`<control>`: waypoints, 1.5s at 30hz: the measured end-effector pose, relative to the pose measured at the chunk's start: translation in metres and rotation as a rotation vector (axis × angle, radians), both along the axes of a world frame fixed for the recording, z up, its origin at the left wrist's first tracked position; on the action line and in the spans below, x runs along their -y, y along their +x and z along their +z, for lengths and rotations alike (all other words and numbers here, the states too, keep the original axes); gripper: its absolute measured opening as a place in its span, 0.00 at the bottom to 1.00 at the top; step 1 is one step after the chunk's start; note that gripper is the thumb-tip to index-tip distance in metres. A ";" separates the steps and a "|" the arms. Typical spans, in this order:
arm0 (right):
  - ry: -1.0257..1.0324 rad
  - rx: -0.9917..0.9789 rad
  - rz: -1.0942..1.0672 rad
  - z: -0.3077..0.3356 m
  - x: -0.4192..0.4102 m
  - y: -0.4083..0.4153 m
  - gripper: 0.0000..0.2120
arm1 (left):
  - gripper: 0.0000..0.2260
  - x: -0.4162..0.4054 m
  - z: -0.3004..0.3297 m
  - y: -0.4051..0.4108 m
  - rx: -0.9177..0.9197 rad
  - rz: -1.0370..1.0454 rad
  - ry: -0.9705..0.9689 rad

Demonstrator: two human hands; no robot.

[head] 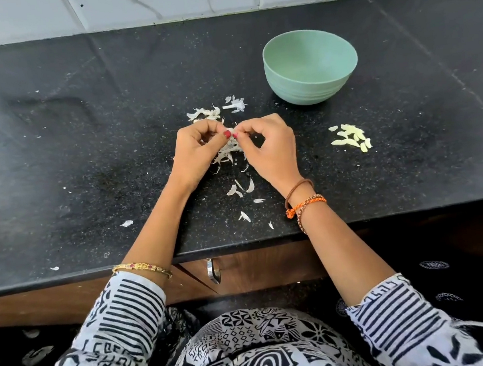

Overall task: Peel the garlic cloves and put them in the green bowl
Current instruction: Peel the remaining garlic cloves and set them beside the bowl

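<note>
No readable text, label, brand, number or sign anywhere in view. Black-and-white patterned fabric sleeves carry letter-like squiggles, but nothing legible.

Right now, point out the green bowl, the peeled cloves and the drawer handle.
green bowl (298,87), head view, outer front wall.
peeled cloves (352,138), head view, middle of the pile.
drawer handle (213,270), head view, metal loop.

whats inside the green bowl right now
The green bowl shows only its bare inner wall; nothing visible inside. Its near rim hides the very bottom. The peeled cloves lie on the counter.
</note>
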State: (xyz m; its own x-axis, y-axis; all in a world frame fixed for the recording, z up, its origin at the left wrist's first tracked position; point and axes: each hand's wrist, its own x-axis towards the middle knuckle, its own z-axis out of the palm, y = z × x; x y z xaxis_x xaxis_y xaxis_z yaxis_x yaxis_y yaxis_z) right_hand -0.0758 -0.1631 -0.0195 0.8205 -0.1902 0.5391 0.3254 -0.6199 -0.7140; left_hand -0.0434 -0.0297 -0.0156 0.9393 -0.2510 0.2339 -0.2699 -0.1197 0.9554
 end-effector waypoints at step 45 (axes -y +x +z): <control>-0.145 0.033 -0.060 0.001 -0.002 -0.001 0.04 | 0.15 0.002 -0.010 0.002 0.078 -0.039 -0.153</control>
State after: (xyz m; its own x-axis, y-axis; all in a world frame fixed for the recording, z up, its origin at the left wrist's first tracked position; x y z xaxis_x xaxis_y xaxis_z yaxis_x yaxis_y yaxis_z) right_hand -0.0764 -0.1607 -0.0184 0.7916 -0.1567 0.5906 0.3061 -0.7348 -0.6053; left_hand -0.0409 -0.0321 -0.0257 0.9072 -0.2424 0.3438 -0.3453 0.0377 0.9378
